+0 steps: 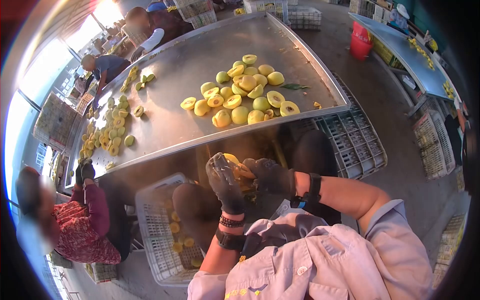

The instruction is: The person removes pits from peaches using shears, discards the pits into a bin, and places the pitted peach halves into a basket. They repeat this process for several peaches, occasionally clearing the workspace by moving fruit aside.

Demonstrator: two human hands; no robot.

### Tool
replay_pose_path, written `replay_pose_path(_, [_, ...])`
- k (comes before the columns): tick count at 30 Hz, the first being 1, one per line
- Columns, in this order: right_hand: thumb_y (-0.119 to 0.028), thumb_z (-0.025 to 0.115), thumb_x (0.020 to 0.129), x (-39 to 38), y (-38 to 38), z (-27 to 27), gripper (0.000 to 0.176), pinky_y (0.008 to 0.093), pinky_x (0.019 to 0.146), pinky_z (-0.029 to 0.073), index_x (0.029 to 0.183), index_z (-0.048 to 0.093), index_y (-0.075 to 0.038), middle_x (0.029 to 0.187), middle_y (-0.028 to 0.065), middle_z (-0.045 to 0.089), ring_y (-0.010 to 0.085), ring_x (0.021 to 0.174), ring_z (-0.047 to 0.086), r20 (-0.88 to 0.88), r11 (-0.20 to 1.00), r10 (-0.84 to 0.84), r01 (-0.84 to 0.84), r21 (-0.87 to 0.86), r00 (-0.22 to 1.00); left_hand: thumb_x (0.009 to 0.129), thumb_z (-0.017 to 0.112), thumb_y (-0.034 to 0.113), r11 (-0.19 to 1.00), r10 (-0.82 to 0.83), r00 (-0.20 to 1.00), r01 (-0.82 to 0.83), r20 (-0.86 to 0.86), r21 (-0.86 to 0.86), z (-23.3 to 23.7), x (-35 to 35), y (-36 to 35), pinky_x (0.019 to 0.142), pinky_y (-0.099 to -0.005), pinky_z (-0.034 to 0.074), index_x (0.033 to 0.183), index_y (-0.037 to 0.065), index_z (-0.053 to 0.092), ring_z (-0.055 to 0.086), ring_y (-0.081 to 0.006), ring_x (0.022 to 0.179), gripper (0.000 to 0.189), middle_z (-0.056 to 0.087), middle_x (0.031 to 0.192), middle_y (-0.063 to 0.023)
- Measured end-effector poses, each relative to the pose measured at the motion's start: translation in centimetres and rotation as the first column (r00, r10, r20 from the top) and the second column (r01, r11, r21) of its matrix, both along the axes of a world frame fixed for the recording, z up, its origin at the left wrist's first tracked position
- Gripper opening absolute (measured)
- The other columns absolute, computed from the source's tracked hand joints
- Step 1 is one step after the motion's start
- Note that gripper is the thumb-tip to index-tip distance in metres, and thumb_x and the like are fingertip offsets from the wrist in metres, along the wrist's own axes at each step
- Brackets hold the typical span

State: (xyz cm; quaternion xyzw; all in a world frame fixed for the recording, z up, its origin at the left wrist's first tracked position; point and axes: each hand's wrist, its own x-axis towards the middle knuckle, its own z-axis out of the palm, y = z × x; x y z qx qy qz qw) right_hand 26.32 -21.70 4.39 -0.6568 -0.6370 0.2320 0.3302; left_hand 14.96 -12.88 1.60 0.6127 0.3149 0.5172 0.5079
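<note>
Over my lap, both hands in dark gloves are close together below the table's near edge. My left hand (223,182) is closed round a yellow peach (231,158), which shows above its fingers. My right hand (272,176) is closed at the other side, its fingertips against an orange-yellow peach piece (244,171). Whether the right hand also holds a small tool is hidden. On the metal table (175,75) ahead lies a pile of whole and halved peaches (240,115), several cut faces showing pits or hollows.
A white crate (150,235) with peach halves stands by my left leg. Another crate (350,135) sits under the table's right corner. At left, a person in a red patterned top (82,220) works near more peaches (112,127). Two people lean over the far side. A red bucket (360,42) stands beyond.
</note>
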Motion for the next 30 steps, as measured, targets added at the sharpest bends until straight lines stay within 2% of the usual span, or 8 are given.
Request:
replay_pose_path(9, [-0.010,0.066,0.075,0.4,0.7,-2.4,0.034,0.0403,0.083,0.046,0.106,0.056,0.000,0.096,0.0208,0.064,0.0379,0.093,0.061,-0.563,0.981,0.164,-0.194,0.007,0.810,0.100,0.041,0.029,0.986,-0.158,0.984,0.153,-0.077,-0.064,1.4,-1.4,0.3,0.076,-0.0295,0.046,0.105,-0.003,0.057,0.056,-0.0144,0.084,0.036,0.061,0.096,-0.0084])
replay_pose_path(11, [-0.011,0.065,0.075,0.5,0.8,-2.7,0.035,0.0411,0.083,0.046,0.106,0.056,0.001,0.097,0.0223,0.064,0.0385,0.094,0.060,-0.440,0.980,0.196,-0.185,0.068,0.876,0.100,0.041,0.030,0.991,-0.039,0.979,0.064,-0.202,0.120,0.5,-1.2,0.6,0.075,-0.0303,0.047,0.106,-0.003,0.056,0.057,-0.0152,0.084,0.037,0.061,0.095,-0.0088])
replay_pose_path(15, [-0.012,0.066,0.072,-0.2,0.9,-1.5,0.035,0.0435,0.082,0.046,0.103,0.055,0.002,0.096,0.0254,0.062,0.0402,0.096,0.059,-0.084,0.997,0.027,-0.033,-0.075,0.996,0.100,0.041,0.031,0.997,0.001,0.952,0.023,-0.305,0.075,0.5,-0.7,0.6,0.072,-0.0304,0.048,0.103,-0.003,0.057,0.058,-0.0160,0.082,0.038,0.061,0.093,-0.0089])
replay_pose_path(18, [-0.014,0.067,0.072,-0.6,1.4,-1.9,0.034,0.0446,0.079,0.046,0.099,0.055,0.003,0.093,0.0258,0.062,0.0413,0.096,0.058,-0.244,0.995,0.030,-0.052,-0.085,0.969,0.100,0.041,0.033,0.998,-0.053,0.946,0.061,-0.320,0.014,-0.2,-1.0,1.6,0.070,-0.0285,0.048,0.101,-0.002,0.059,0.058,-0.0143,0.080,0.039,0.061,0.091,-0.0076])
replay_pose_path(20, [-0.014,0.066,0.072,-0.3,2.1,-3.3,0.034,0.0453,0.078,0.046,0.100,0.055,0.003,0.093,0.0265,0.062,0.0426,0.095,0.058,-0.123,0.989,0.085,-0.098,-0.107,0.989,0.100,0.042,0.034,0.959,-0.229,0.942,0.177,-0.245,-0.220,-2.1,-1.7,3.5,0.069,-0.0268,0.048,0.099,0.000,0.060,0.058,-0.0127,0.079,0.039,0.061,0.090,-0.0065])
replay_pose_path(24, [-0.014,0.065,0.076,-0.2,3.6,-7.0,0.031,0.0427,0.067,0.049,0.099,0.055,0.004,0.082,0.0213,0.063,0.0366,0.077,0.063,-0.154,0.996,0.084,-0.090,-0.029,0.984,0.098,0.044,0.031,0.947,-0.292,0.912,0.232,-0.290,-0.221,-5.9,-1.9,6.1,0.069,-0.0281,0.048,0.102,-0.002,0.059,0.058,-0.0144,0.079,0.037,0.061,0.090,-0.0086])
replay_pose_path(27, [-0.014,0.063,0.081,-0.4,4.4,-8.3,0.024,0.0349,0.050,0.047,0.095,0.055,0.004,0.071,0.0122,0.062,0.0214,0.055,0.061,-0.698,0.986,0.007,-0.120,-0.114,0.716,0.096,0.047,0.020,0.978,-0.204,0.919,0.208,-0.337,-0.026,-7.5,-1.2,7.2,0.069,-0.0344,0.049,0.111,-0.007,0.056,0.060,-0.0233,0.081,0.032,0.061,0.096,-0.0162])
replay_pose_path(30, [-0.015,0.060,0.086,0.2,4.3,-6.9,0.019,0.0265,0.039,0.041,0.089,0.055,0.002,0.064,0.0049,0.057,0.0097,0.045,0.053,-0.860,0.944,-0.105,-0.221,-0.244,0.499,0.094,0.049,0.014,0.951,-0.183,0.858,0.277,-0.480,0.133,-7.1,-1.5,7.3,0.071,-0.0363,0.049,0.116,-0.006,0.054,0.060,-0.0272,0.084,0.031,0.061,0.100,-0.0184])
